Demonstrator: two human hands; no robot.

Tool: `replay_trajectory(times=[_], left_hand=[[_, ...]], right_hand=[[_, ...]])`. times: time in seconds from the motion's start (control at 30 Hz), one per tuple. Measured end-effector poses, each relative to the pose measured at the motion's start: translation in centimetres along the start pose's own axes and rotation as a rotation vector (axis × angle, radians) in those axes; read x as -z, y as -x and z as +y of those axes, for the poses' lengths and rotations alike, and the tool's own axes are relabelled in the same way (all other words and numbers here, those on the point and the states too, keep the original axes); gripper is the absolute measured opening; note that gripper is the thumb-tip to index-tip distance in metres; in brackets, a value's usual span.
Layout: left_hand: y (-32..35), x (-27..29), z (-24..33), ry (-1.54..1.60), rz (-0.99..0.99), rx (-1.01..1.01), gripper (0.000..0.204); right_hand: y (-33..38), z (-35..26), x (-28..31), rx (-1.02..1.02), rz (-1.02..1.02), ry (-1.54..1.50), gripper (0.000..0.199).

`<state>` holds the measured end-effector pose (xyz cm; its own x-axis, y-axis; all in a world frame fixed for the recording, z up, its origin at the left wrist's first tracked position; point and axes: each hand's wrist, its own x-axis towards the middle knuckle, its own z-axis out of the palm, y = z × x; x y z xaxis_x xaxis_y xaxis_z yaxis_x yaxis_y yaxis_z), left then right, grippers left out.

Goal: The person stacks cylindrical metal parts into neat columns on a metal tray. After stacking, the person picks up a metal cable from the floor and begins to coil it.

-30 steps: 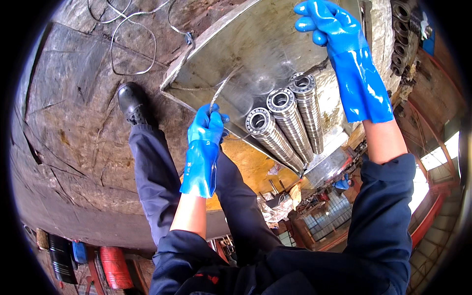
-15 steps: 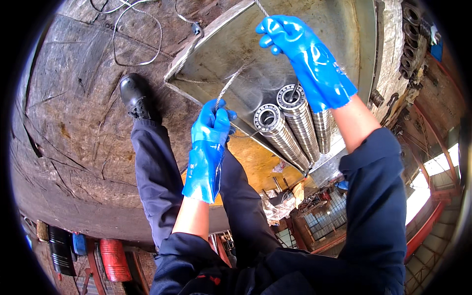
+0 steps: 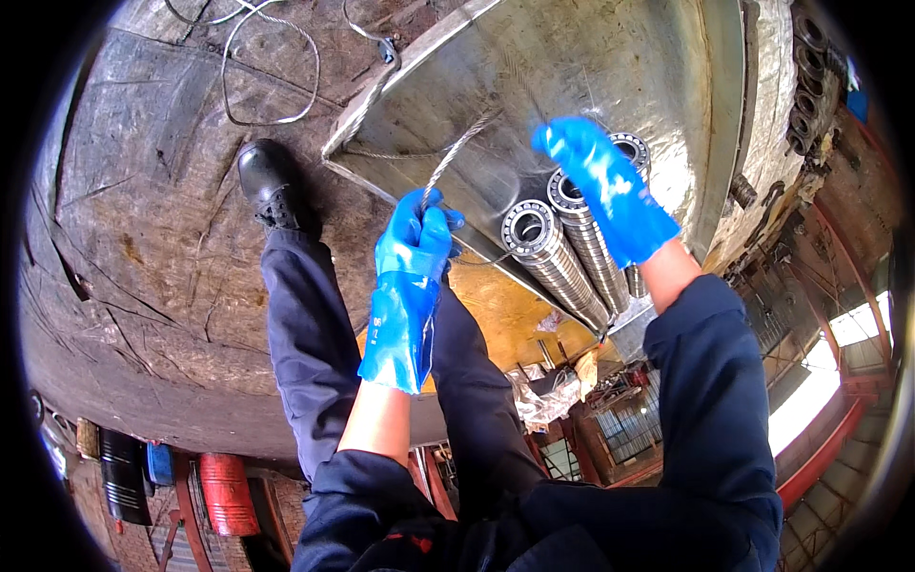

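My left hand (image 3: 415,238), in a blue rubber glove, is closed around a twisted steel wire rope (image 3: 446,170). The rope rises from the fist and slants over the metal tray (image 3: 448,67). My right hand (image 3: 600,186), gloved the same way, hovers above the tray beside the stacked bearings. Its fingers point left and are blurred, so whether they grip anything is unclear. Three columns of ring-shaped roller bearings lie in the tray: a near one (image 3: 558,262), a middle one (image 3: 593,243) and a far one (image 3: 631,148), partly hidden behind my right hand.
A loose loop of wire (image 3: 272,71) lies on the worn brown floor covering, close to my black boot (image 3: 272,181). More bearing rings (image 3: 808,86) sit beyond the tray at the right. A red drum (image 3: 229,493) and a black drum (image 3: 124,477) stand at lower left.
My right hand has come down from the tray's upper part toward the bearings; the rope that was at its fingers no longer shows clearly there. My left hand keeps its grip, almost unmoved.
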<state>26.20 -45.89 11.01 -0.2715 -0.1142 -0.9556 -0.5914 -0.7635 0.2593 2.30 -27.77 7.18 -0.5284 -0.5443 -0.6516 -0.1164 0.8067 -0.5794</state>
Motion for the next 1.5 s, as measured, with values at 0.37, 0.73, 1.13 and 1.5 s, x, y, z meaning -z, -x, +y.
replay_trajectory(times=[0.37, 0.73, 1.13, 1.5], left_hand=[[-0.8, -0.1, -0.8, -0.001, -0.008, -0.013, 0.037], [-0.9, -0.8, 0.1, -0.064, 0.040, 0.017, 0.033], [-0.6, -0.1, 0.0, 0.045, 0.030, 0.071, 0.037], [-0.9, -0.3, 0.0, 0.015, 0.042, 0.047, 0.038]], right_hand=[[-2.2, -1.4, 0.5, 0.027, -0.051, 0.695, 0.043], [-12.1, -24.9, -5.9, 0.522, -0.182, 0.906, 0.045], [-5.1, -6.8, 5.2, 0.154, -0.066, 0.414, 0.039], [1.8, 0.7, 2.1, -0.325, -0.294, 0.891, 0.056]])
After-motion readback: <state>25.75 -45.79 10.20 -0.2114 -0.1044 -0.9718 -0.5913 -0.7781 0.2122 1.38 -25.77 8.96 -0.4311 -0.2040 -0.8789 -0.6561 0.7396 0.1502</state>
